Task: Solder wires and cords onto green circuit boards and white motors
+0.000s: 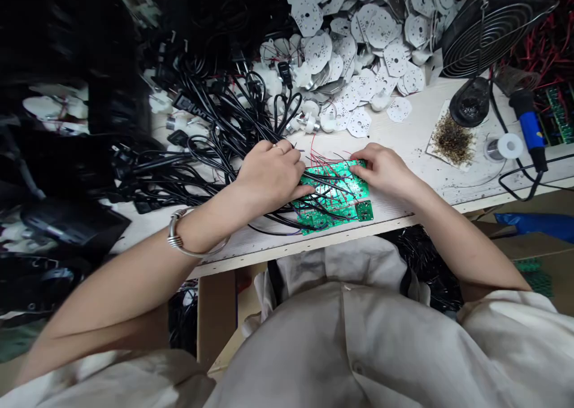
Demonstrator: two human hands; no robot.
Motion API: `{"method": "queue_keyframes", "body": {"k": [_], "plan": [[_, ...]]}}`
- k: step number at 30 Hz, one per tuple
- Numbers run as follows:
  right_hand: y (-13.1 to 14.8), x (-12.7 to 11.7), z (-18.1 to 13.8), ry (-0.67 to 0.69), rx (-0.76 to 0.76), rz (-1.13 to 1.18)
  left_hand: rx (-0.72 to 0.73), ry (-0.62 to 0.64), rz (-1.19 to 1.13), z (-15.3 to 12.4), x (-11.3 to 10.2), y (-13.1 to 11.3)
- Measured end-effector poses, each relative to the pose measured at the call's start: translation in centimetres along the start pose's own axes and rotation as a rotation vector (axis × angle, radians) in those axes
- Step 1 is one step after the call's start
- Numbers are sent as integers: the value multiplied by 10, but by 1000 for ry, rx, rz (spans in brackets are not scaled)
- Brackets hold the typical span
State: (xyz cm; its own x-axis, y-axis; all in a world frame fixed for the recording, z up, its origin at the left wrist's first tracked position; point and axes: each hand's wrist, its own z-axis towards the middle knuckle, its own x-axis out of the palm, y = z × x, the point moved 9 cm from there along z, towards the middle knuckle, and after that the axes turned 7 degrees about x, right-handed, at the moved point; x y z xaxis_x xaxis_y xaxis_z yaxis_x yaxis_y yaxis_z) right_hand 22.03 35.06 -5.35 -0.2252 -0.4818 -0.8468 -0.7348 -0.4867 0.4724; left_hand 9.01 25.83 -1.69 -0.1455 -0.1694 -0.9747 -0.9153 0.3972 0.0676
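Observation:
A green circuit board [336,200] with thin red and black wires across it lies near the front edge of the white worktable [403,133]. My left hand [273,177] rests on the board's left side, fingers curled and pressed onto the wires and board. My right hand [381,167] sits at the board's upper right corner, fingertips pinched on its edge. A metal bracelet [179,237] circles my left wrist.
A tangle of black power cords [201,139] covers the table's left. A heap of round white boards [359,43] lies at the back. On the right are a wire fan guard [484,31], a blue-handled soldering iron [531,127], a solder spool [509,146] and a sponge pad [452,140].

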Motion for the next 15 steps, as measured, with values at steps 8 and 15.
{"method": "queue_keyframes", "body": {"k": [8, 15], "plan": [[0, -2, 5, 111, 65, -78, 58, 163, -135, 20, 12, 7], [12, -2, 6, 182, -9, -191, 75, 199, -107, 31, 20, 11]]}}
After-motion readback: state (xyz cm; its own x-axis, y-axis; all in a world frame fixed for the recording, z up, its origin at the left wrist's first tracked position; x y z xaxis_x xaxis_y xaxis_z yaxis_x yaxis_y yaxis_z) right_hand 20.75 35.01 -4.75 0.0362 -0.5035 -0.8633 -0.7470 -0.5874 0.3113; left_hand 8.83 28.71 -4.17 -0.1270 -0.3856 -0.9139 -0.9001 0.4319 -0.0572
